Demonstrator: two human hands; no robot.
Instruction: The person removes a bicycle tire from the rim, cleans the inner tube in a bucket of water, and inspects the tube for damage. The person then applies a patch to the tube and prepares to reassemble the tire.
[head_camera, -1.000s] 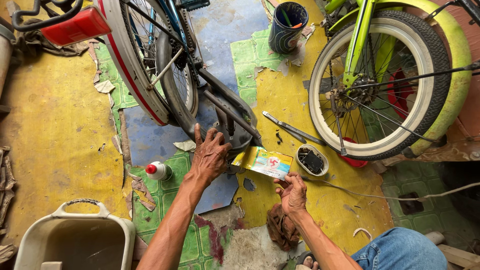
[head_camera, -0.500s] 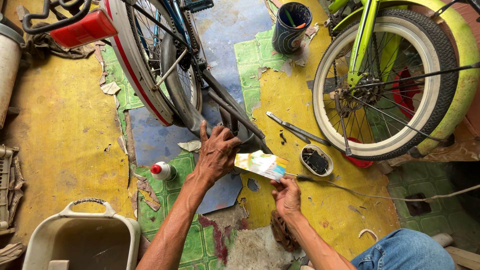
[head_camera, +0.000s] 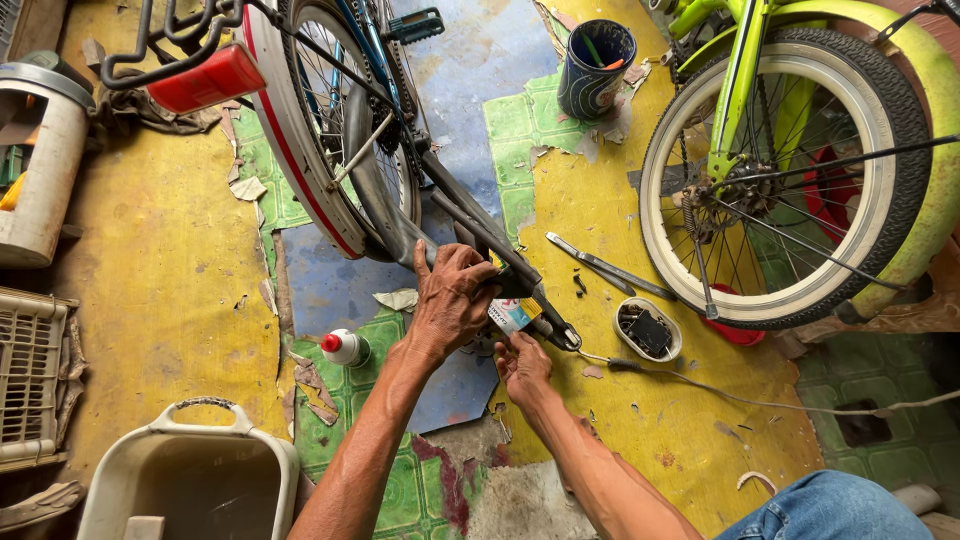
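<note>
- Right now my left hand lies over the dark frame tube of the upturned bicycle, fingers curled together and clamped on the tube, thumb pointing up along it.
- My right hand sits just below and to the right of the left, fingers pinched together on the lower edge of a small folded packet, white with blue and yellow patches.
- That packet rests against the frame tube, between my 2 hands, touching the fingertips of the left.
- Just right of the packet, the tube ends in a small metal ring.
- Beyond my left hand stands the rear wheel with its white and red tyre; a red reflector hangs on the black carrier above it.
- Near my left forearm, a small white bottle with a red cap lies on the green tiled floor.
- Right of my hands sits a shallow oval dish with dark bits inside, and above it a pair of long metal tools lies on the yellow floor.
- A thin cable runs from near the dish off to the right.
- Farther right stands a lime-green bicycle wheel with a cream tyre wall.
- A dark striped cup holding tools stands at the top.
- A cream plastic tub with a handle sits at lower left.
- My blue denim knee shows at the bottom right.
</note>
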